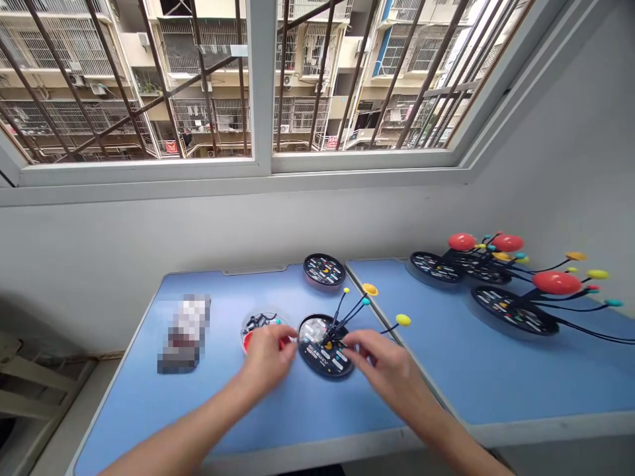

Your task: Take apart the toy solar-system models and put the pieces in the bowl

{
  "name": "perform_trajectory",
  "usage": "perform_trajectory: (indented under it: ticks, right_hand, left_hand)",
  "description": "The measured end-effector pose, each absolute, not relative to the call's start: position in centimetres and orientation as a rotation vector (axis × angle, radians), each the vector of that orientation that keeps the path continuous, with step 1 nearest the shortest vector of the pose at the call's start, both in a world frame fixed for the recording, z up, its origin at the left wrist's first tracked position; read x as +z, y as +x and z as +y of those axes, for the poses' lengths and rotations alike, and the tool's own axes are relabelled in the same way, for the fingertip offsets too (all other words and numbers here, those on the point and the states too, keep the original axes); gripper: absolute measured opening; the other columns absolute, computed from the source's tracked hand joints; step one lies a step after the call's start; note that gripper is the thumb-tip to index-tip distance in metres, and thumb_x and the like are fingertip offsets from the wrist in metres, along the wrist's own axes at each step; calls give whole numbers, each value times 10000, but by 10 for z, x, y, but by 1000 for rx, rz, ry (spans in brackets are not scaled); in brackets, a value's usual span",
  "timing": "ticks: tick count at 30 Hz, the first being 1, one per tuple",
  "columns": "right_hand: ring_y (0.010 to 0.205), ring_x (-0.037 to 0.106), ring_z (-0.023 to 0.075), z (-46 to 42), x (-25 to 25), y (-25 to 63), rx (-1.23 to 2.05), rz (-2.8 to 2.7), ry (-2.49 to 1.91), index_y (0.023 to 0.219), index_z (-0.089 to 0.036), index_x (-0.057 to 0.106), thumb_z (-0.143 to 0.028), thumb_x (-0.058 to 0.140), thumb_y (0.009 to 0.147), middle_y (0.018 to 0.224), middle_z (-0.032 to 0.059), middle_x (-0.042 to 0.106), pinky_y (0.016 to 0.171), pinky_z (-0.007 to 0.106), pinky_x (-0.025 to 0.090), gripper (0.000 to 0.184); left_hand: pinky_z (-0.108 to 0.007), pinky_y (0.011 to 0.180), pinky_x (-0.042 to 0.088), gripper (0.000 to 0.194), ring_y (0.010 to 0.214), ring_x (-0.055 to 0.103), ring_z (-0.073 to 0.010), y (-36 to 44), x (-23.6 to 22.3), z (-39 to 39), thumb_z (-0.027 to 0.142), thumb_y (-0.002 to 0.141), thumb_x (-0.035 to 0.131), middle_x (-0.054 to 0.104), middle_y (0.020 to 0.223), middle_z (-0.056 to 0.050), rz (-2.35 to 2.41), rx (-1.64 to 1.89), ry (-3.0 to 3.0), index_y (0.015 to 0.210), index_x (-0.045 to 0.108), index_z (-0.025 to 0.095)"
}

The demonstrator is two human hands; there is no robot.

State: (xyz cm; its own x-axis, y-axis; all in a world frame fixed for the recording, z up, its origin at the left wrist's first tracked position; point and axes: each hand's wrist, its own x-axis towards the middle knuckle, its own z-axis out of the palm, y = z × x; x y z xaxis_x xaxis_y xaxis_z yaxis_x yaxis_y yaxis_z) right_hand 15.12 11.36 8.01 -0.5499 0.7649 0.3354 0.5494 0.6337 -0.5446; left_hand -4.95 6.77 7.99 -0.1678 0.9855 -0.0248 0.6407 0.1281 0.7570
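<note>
We see a black disc patterned with white bars and small coloured marks, thin black stalks tipped yellow and teal, a red ball off to the right, and a pale blue table.

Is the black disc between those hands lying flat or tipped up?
Flat: the black disc sits on the blue table, with wires rising from its centre.

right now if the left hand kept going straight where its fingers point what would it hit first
Probably the round black printed disc, just past the left hand's fingertips; depth is unclear, so they may already touch.
</note>
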Motion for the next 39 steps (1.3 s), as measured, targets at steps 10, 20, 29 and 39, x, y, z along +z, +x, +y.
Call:
perform_trajectory:
  ticks: [10, 20, 29, 39]
  right_hand:
    - [542, 535, 149, 155, 71, 136, 746, -2417, -1218, 886, -160, 665, -123, 518, 691, 555, -24, 569, 549, 243, 388, 247]
    - [532, 528, 156, 155, 76, 135, 683, -2356, -1181, 730, -182, 623, -169, 481, 718, 526, -23, 575, 536, 248, 378, 143]
    - [618, 599, 153, 125, 117, 145, 617, -2240, -980, 797, -207, 616, -202, 481, 798, 685, 1, 662, 579, 246, 449, 135]
    - [588, 546, 127, 56, 91, 121, 395, -2209, -411, 806, -203, 641, -79, 452, 829, 672, 30, 588, 502, 216, 470, 227]
  left_hand:
    - [-271, 618, 415, 381, 643, 581, -184, 19, 43, 94, 94, 686, 464, 674, 714, -63, 1821, 991, 1433, 1013, 656, 129]
    - [-275, 692, 413, 287, 727, 597, -191, 24, 33, 109, 76, 710, 458, 683, 751, -64, 1853, 987, 1417, 862, 688, 158]
    - [-275, 622, 417, 411, 584, 560, -159, 26, 50, 93, 97, 726, 452, 645, 677, -40, 1835, 1075, 1281, 1112, 584, 144]
    - [-197, 404, 316, 372, 397, 453, -82, -4, 82, 17, 472, 661, 633, 491, 460, 5, 860, 1200, 517, 579, 550, 118]
